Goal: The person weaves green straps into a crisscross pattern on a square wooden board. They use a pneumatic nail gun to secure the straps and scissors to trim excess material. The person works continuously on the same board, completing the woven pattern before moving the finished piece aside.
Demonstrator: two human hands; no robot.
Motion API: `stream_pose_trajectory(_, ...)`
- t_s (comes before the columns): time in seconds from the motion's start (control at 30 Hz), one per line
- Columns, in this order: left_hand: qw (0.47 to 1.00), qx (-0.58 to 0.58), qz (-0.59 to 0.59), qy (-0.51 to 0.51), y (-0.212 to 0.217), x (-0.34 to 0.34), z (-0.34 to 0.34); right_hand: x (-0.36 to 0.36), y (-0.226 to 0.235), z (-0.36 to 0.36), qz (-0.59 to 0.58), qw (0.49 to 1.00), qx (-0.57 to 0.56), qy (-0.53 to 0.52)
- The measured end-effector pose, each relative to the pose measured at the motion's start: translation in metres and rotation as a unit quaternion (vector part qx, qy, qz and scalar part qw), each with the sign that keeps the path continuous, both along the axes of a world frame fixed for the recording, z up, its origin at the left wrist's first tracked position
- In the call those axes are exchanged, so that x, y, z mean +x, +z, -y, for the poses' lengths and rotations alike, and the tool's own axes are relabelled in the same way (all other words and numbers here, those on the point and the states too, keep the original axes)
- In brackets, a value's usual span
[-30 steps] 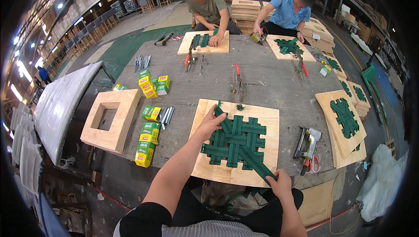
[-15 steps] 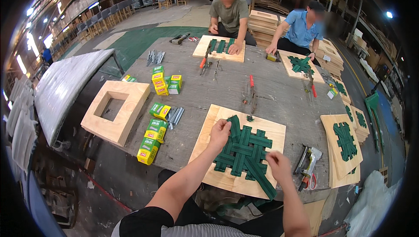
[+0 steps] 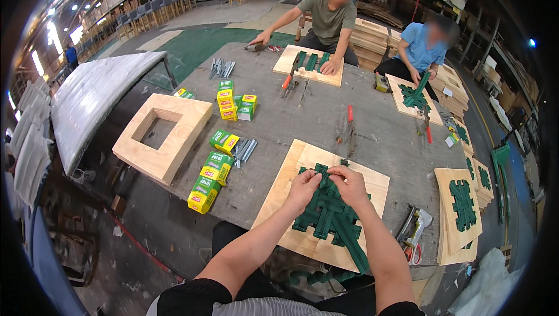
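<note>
In front of me lies a light plywood board [image 3: 280,205] with dark green webbing straps [image 3: 326,208] woven over its middle. One loose strap end [image 3: 351,247] runs diagonally past the board's near edge. At the far side of the weave, my left hand [image 3: 303,189] and my right hand [image 3: 349,186] meet, thumbs and fingers closed in pinches on a green strap end [image 3: 324,171]. The fingers partly hide that end. Right of the board, a staple gun [image 3: 418,227] rests on the table beside red-handled scissors [image 3: 415,254].
Green and yellow boxes [image 3: 216,166] and loose staple strips [image 3: 245,150] lie to the left, near a wooden frame [image 3: 125,135]. Red-handled pliers [image 3: 350,115] lie beyond the board. Finished-looking strapped boards [image 3: 451,214] are stacked at right. Two people work across the table [image 3: 273,118].
My right hand has moved up and left from beside the board's right side to join my left hand at the strap end. The person opposite now reaches toward a tool on the table's far left.
</note>
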State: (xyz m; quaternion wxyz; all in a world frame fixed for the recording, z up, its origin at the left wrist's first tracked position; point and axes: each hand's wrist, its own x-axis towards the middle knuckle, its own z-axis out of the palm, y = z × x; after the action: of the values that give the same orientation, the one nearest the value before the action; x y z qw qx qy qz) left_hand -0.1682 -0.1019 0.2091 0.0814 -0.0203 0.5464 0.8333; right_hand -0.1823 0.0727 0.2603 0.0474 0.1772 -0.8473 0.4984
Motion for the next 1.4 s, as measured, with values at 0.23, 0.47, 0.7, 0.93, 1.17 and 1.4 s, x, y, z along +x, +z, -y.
stream_pose_trajectory(0.23,0.988,-0.103,-0.084,0.083,-0.012,0.012,0.000,0.009,0.011,0.007,-0.087,0.990,0.106,0.027)
stream_pose_trajectory(0.47,0.906,-0.348,-0.195,0.141,-0.007,0.031,-0.007,0.010,0.006,-0.003,-0.026,0.994,0.096,0.037)
stream_pose_trajectory(0.7,0.906,-0.394,-0.082,0.134,-0.023,-0.001,0.011,-0.067,-0.034,0.019,0.116,0.981,0.157,0.020)
stream_pose_trajectory(0.93,0.783,-0.561,-0.228,0.141,-0.036,-0.015,0.033,-0.118,-0.068,0.041,0.141,0.970,0.193,-0.037)
stream_pose_trajectory(1.17,0.688,-0.664,-0.286,0.064,-0.045,-0.019,0.031,-0.111,-0.082,0.056,0.055,0.969,0.237,-0.049)
stream_pose_trajectory(1.4,0.678,-0.694,-0.243,0.009,-0.038,-0.021,0.021,-0.106,-0.084,0.038,0.035,0.986,0.125,-0.108)
